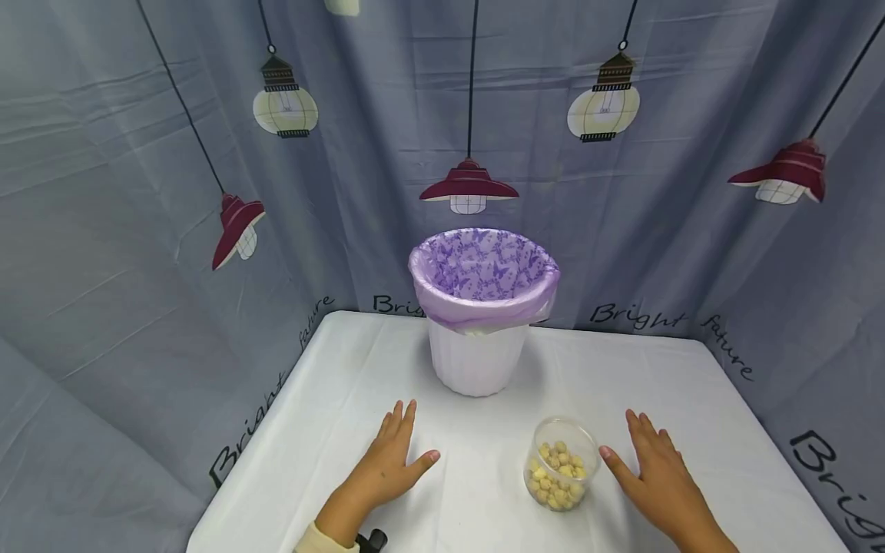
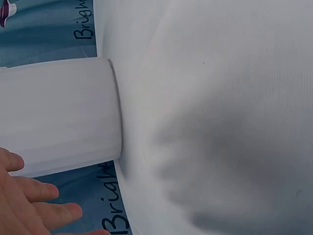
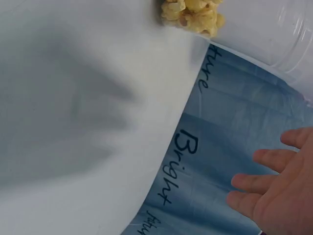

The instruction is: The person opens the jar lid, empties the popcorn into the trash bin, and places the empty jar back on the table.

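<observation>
A clear round jar (image 1: 563, 466) partly filled with yellow popcorn (image 1: 557, 475) stands on the white table, its top uncovered. Just to its right hovers my right hand (image 1: 657, 480), fingers straight and thumb pointing toward the jar's side. My left hand (image 1: 389, 470) is held over the table to the left of the jar, fingers extended and thumb spread, with nothing in it. In the right wrist view the popcorn (image 3: 193, 14) shows through the jar's wall near the top edge. Behind both hands is a white bin (image 1: 477, 357) with a purple butterfly-patterned liner bag (image 1: 484, 307) folded over its rim.
The white tabletop (image 1: 359, 361) has its far edge against a grey-blue curtain (image 1: 387, 192) printed with hanging lamps and lettering. This curtain also runs along both sides. The bin stands at the back middle, close to the far edge.
</observation>
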`<state>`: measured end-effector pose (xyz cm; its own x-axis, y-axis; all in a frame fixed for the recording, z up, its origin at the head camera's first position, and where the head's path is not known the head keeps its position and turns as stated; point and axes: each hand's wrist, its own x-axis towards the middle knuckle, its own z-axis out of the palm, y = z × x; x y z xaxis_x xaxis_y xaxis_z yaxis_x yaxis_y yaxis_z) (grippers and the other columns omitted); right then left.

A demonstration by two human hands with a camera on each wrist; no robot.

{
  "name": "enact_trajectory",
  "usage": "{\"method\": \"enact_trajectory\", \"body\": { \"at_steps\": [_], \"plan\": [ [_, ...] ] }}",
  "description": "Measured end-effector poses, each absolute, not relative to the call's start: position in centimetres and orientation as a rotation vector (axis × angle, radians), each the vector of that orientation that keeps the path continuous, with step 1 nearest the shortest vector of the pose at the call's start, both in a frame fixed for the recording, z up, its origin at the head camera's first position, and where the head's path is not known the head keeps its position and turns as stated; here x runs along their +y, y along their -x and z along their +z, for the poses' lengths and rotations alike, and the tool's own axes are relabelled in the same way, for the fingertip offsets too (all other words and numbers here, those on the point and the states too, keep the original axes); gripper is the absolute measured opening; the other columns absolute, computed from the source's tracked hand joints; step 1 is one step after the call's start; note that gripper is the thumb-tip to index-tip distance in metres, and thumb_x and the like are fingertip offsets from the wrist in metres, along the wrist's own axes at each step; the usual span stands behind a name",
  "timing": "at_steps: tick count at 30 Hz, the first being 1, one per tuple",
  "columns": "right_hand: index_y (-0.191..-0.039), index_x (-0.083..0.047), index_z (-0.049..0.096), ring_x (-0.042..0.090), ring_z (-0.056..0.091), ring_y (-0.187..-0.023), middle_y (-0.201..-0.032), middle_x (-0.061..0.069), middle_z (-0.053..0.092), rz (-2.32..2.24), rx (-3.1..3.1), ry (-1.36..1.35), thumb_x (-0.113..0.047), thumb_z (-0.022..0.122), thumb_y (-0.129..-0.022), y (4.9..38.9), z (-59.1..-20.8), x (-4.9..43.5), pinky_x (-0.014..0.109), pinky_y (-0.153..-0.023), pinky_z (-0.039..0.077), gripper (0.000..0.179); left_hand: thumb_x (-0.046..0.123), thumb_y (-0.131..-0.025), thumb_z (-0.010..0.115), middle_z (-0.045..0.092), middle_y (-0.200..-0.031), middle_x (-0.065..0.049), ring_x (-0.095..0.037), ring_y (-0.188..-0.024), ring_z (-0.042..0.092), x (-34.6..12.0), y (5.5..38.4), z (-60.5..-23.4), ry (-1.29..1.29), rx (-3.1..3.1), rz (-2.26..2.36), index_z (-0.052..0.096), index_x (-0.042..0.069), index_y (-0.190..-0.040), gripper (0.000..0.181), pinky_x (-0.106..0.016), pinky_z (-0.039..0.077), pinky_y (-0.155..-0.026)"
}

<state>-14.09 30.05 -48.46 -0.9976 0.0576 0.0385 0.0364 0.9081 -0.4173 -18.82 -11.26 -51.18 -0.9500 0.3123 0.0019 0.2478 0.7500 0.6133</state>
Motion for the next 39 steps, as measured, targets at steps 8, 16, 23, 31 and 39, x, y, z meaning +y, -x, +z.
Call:
{"method": "enact_trajectory", "body": {
  "at_steps": [8,16,23,31,39],
  "plan": [
    [-0.155,0.006,0.021,0.068,0.016,-0.134,-0.155,0.039,0.019,0.622,-3.021,0.078,-0.064,0.047,-0.096,14.1,-48.5,29.4,0.080,-0.103,0.014,0.095,0.073,-0.089,0.048,0.004,-0.166,-0.019,-0.043,-0.151,0.010,-10.4,18.4,-52.0,-0.507,2.782,1.052,0.009,0.013,-0.161,0.101,-0.065,0.022,-0.115],
    [-0.155,0.005,0.021,0.067,0.018,-0.135,-0.155,0.038,0.020,0.590,-3.014,0.056,-0.064,0.048,-0.096,14.2,-48.4,29.1,0.079,-0.102,0.018,0.094,0.074,-0.089,0.048,0.002,-0.166,-0.019,-0.041,-0.151,0.012,-9.7,18.2,-52.5,-0.497,2.749,1.070,0.004,0.015,-0.161,0.102,-0.064,0.024,-0.114],
    [-0.156,0.004,0.020,0.066,0.017,-0.136,-0.156,0.037,0.018,0.602,-3.020,0.063,-0.067,0.046,-0.095,14.2,-48.2,28.7,0.079,-0.102,0.017,0.096,0.075,-0.089,0.047,0.000,-0.165,-0.020,-0.044,-0.149,0.016,-9.3,18.0,-52.7,-0.515,2.733,1.096,0.004,0.015,-0.161,0.103,-0.066,0.026,-0.112],
    [-0.156,0.002,0.022,0.066,0.019,-0.135,-0.156,0.036,0.020,0.602,-3.018,0.045,-0.070,0.046,-0.094,14.2,-47.9,28.0,0.079,-0.102,0.019,0.098,0.073,-0.089,0.050,-0.002,-0.165,-0.018,-0.042,-0.150,0.013,-8.2,17.8,-53.1,-0.584,2.677,1.139,0.000,0.013,-0.161,0.106,-0.065,0.024,-0.113],
    [-0.157,0.000,0.020,0.064,0.019,-0.137,-0.157,0.035,0.019,0.615,-3.051,0.053,-0.075,0.045,-0.090,14.5,-47.5,26.9,0.079,-0.101,0.021,0.103,0.074,-0.088,0.051,0.002,-0.166,-0.014,-0.037,-0.152,0.009,-7.1,17.5,-54.0,-0.616,2.660,1.155,0.000,0.010,-0.160,0.109,-0.062,0.021,-0.116]
  ]
}}
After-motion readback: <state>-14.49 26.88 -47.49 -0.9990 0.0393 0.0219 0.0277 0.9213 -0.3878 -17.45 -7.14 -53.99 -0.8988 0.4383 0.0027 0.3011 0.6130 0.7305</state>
